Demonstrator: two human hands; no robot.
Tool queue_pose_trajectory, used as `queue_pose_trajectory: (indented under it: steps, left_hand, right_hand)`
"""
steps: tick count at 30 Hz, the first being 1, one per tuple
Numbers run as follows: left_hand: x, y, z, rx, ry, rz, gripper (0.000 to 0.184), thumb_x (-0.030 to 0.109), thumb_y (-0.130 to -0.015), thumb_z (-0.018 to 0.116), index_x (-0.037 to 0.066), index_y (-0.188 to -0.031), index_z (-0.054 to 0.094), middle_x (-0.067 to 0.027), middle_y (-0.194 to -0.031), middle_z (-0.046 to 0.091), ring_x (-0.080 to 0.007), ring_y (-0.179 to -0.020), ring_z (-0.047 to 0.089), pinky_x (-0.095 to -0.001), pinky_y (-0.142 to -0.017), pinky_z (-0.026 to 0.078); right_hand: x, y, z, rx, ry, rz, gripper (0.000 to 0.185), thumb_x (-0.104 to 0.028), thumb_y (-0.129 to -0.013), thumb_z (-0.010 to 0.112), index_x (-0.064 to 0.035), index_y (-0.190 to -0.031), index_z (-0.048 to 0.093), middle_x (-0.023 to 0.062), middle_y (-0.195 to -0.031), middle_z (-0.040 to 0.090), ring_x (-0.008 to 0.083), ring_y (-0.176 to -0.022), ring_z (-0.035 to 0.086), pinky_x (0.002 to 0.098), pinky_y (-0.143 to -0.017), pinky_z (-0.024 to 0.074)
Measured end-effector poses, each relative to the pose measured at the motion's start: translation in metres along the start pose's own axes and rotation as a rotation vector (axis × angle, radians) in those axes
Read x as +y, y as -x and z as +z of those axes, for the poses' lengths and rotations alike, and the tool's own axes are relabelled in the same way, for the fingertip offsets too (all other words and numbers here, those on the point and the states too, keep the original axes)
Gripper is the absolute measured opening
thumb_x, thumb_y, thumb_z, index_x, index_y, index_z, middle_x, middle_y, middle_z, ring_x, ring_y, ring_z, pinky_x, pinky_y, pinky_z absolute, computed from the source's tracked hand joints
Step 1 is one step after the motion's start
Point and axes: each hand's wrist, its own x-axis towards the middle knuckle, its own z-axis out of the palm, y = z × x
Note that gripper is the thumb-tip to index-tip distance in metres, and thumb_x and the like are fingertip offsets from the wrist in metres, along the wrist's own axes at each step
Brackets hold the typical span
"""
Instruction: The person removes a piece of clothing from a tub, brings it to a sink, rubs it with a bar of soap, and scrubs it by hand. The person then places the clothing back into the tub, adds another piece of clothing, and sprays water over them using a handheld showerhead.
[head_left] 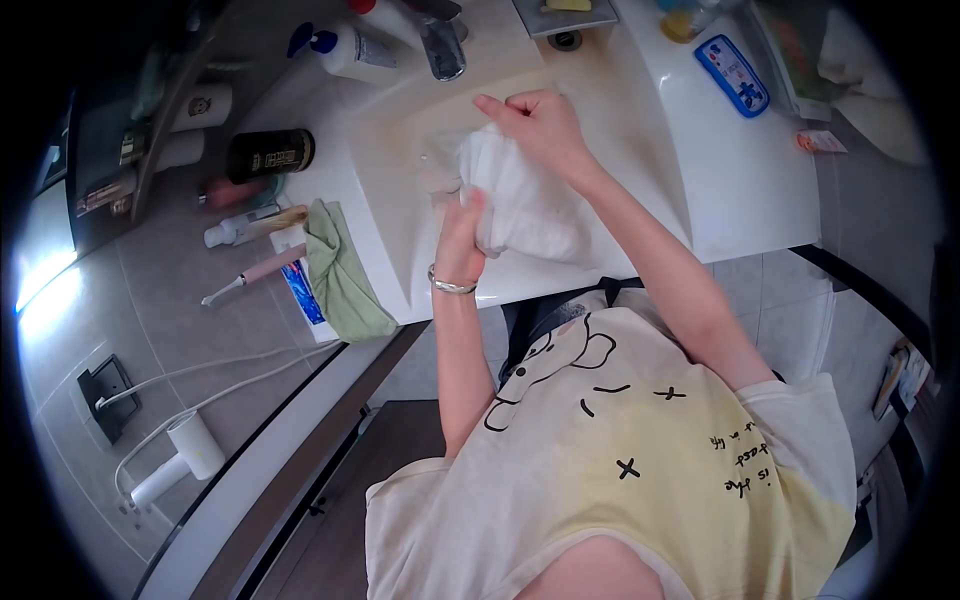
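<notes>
A white cloth (530,205) is bunched up between my two hands over the basin of a white sink (640,130). My left hand (463,232), with a silver bracelet at its wrist, grips the cloth's left side, the thumb lying on top of it. My right hand (540,125) is closed at the cloth's upper end, its thumb pointing left. Part of the fingers of both hands is hidden by the cloth or by the hand itself. The faucet (443,50) stands just above the cloth, and a blurred patch, perhaps water, shows left of the cloth.
A pump bottle (355,52) stands behind the basin. On the left are a black can (272,154), a green cloth (340,270), a pink electric toothbrush (262,270) and a white hair dryer (180,460) with its cord. A blue case (732,76) lies on the right rim.
</notes>
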Motion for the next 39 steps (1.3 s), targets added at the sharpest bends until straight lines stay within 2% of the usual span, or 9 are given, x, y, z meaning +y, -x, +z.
queue_pose_trajectory:
  steps: [2, 5, 14, 18, 21, 24, 28, 33, 39]
  left_hand:
    - [-0.003, 0.005, -0.004, -0.049, -0.310, 0.116, 0.047, 0.027, -0.083, 0.059, -0.002, -0.117, 0.046, -0.0091, -0.111, 0.055, -0.0153, -0.099, 0.053, -0.0300, -0.082, 0.044]
    - [0.003, 0.006, -0.012, -0.029, -0.248, 0.059, 0.045, 0.015, -0.079, 0.065, -0.003, -0.116, 0.047, -0.0082, -0.109, 0.055, -0.0137, -0.095, 0.053, -0.0280, -0.081, 0.044]
    - [0.004, 0.000, 0.010, 0.151, -0.003, 0.259, 0.033, 0.015, -0.082, 0.061, -0.002, -0.108, 0.052, -0.0066, -0.102, 0.057, -0.0130, -0.091, 0.055, -0.0272, -0.079, 0.044]
    - [0.038, 0.011, 0.028, 0.083, -0.205, 0.351, 0.029, 0.016, -0.082, 0.061, -0.002, -0.104, 0.055, -0.0059, -0.096, 0.059, -0.0118, -0.086, 0.056, -0.0251, -0.075, 0.045]
    - [0.077, 0.028, 0.040, -0.010, -0.438, 0.422, 0.027, 0.019, -0.081, 0.062, -0.002, -0.098, 0.057, -0.0032, -0.087, 0.061, -0.0085, -0.075, 0.055, -0.0222, -0.068, 0.045]
    - [0.118, 0.037, 0.047, -0.214, -0.705, 0.338, 0.028, 0.022, -0.081, 0.062, -0.001, -0.097, 0.058, -0.0016, -0.083, 0.060, -0.0063, -0.072, 0.053, -0.0207, -0.065, 0.043]
    - [0.154, 0.043, 0.068, -0.365, -0.878, 0.185, 0.031, 0.027, -0.081, 0.062, -0.001, -0.093, 0.059, -0.0005, -0.079, 0.060, -0.0048, -0.071, 0.052, -0.0198, -0.061, 0.042]
    - [0.165, 0.037, 0.063, -0.208, -1.010, 0.143, 0.030, 0.027, -0.080, 0.063, -0.001, -0.089, 0.062, -0.0005, -0.073, 0.061, -0.0043, -0.064, 0.051, -0.0210, -0.056, 0.042]
    - [0.164, 0.029, 0.048, -0.123, -1.377, 0.181, 0.031, 0.027, -0.076, 0.067, -0.003, -0.080, 0.064, -0.0014, -0.065, 0.060, -0.0034, -0.059, 0.049, -0.0208, -0.052, 0.041]
  right_hand:
    - [0.000, 0.001, 0.001, 0.010, -0.012, -0.002, 0.057, -0.047, -0.074, 0.061, -0.0045, -0.041, 0.041, 0.0013, -0.038, 0.032, 0.0134, -0.038, 0.029, 0.0293, -0.041, 0.0265]
    - [0.001, 0.003, 0.001, 0.003, -0.009, -0.032, 0.058, -0.047, -0.073, 0.062, -0.0044, -0.041, 0.039, 0.0010, -0.038, 0.031, 0.0127, -0.038, 0.027, 0.0287, -0.041, 0.0254]
    - [-0.007, 0.015, 0.003, 0.010, -0.117, -0.061, 0.053, -0.033, -0.079, 0.063, -0.0045, -0.044, 0.034, -0.0068, -0.044, 0.025, 0.0038, -0.044, 0.023, 0.0247, -0.040, 0.0177]
    - [-0.033, 0.026, -0.010, -0.015, -0.211, -0.040, 0.050, -0.033, -0.083, 0.057, -0.0047, -0.048, 0.037, -0.0084, -0.047, 0.028, 0.0027, -0.046, 0.024, 0.0237, -0.041, 0.0185]
    - [-0.066, 0.031, -0.037, -0.302, -0.136, -0.070, 0.040, -0.036, -0.086, 0.052, -0.0043, -0.062, 0.048, -0.0077, -0.056, 0.037, 0.0017, -0.051, 0.030, 0.0204, -0.043, 0.0226]
    - [-0.086, 0.011, -0.045, -0.204, -0.036, -0.500, 0.035, -0.039, -0.088, 0.048, -0.0049, -0.088, 0.057, -0.0039, -0.071, 0.051, 0.0032, -0.060, 0.042, 0.0197, -0.052, 0.0339]
    - [-0.103, -0.025, -0.034, -0.583, -0.267, -0.531, 0.042, -0.040, -0.087, 0.049, -0.0045, -0.108, 0.055, 0.0032, -0.092, 0.060, 0.0105, -0.077, 0.054, 0.0247, -0.067, 0.0425]
    - [-0.110, -0.036, -0.057, -1.034, 0.253, -0.382, 0.043, -0.043, -0.076, 0.062, -0.0025, -0.089, 0.062, 0.0027, -0.088, 0.062, 0.0123, -0.080, 0.056, 0.0249, -0.072, 0.0424]
    - [-0.111, -0.041, -0.056, -1.460, 0.177, -0.097, 0.045, -0.025, -0.063, 0.078, 0.0009, -0.094, 0.059, 0.0055, -0.090, 0.061, 0.0106, -0.078, 0.056, 0.0243, -0.066, 0.0431]
